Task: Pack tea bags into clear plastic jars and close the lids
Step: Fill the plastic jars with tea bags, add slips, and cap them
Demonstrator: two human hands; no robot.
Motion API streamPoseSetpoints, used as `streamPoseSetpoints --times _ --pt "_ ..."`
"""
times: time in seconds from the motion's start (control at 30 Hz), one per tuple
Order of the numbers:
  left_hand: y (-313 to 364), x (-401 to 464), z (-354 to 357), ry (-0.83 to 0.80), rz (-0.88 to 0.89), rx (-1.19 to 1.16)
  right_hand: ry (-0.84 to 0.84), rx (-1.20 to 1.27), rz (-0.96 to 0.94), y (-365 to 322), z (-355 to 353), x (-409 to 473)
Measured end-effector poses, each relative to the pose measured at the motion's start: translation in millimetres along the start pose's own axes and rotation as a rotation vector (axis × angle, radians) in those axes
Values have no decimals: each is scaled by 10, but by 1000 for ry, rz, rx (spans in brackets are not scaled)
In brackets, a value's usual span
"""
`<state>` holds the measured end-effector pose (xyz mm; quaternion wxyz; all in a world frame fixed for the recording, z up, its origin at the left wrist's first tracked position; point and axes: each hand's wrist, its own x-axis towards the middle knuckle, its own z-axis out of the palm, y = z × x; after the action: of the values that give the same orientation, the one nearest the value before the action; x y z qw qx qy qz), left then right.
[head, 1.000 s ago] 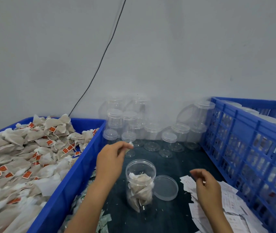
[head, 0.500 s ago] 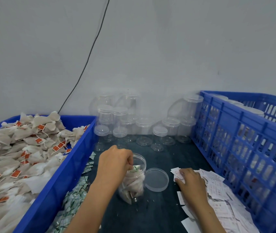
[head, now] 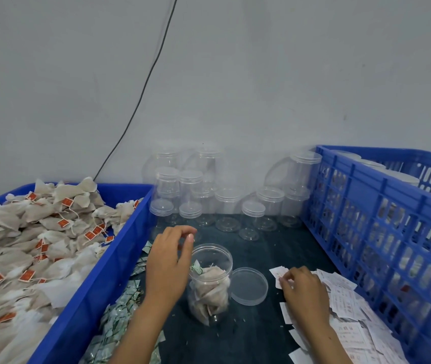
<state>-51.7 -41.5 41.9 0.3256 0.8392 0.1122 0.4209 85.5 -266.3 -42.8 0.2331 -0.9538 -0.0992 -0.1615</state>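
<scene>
Fingers of my left hand now loosely spread, empty, lifted just left of the open jar; green sachet dropped inside atop tea bags. Right hand pinches a slip right of jar. Lid next, I judge.

1. The left hand is out of the open jar; half a second ago its fingers were down in the jar's mouth, now they hover loosely curled just above and to the left of the rim, with nothing in the grip.
2. A small green-and-white packet now lies on top of the tea bags inside the jar, just below the left fingertips.
3. The right hand, raised above the paper slips a second ago, is now down on them, fingertips pinching at the slip at the pile's edge nearest the lid.
</scene>
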Motion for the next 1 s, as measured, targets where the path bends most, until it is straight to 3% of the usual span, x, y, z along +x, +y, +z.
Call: streamPoseSetpoints --times 0.13,0.27,0.37,0.7,0.83,1.0 --pt "-91 -210 173 -85 -233 -529 -3 -27 16 16 -20 6" --pt "-196 -418 357 -111 -328 -749 -31 -39 -3 5 -22 -8" --pt "-260 -500 412 -186 -286 -719 -47 -88 -7 -8 -10 -8" --pt "-365 -574 449 -194 -232 -606 -99 -355 -116 -102 -73 124" --pt "-354 -572 450 -186 -230 -607 -126 -338 -139 -72 -154 228" --pt "-342 -570 445 -190 -229 -607 -107 -139 -150 21 -183 195"
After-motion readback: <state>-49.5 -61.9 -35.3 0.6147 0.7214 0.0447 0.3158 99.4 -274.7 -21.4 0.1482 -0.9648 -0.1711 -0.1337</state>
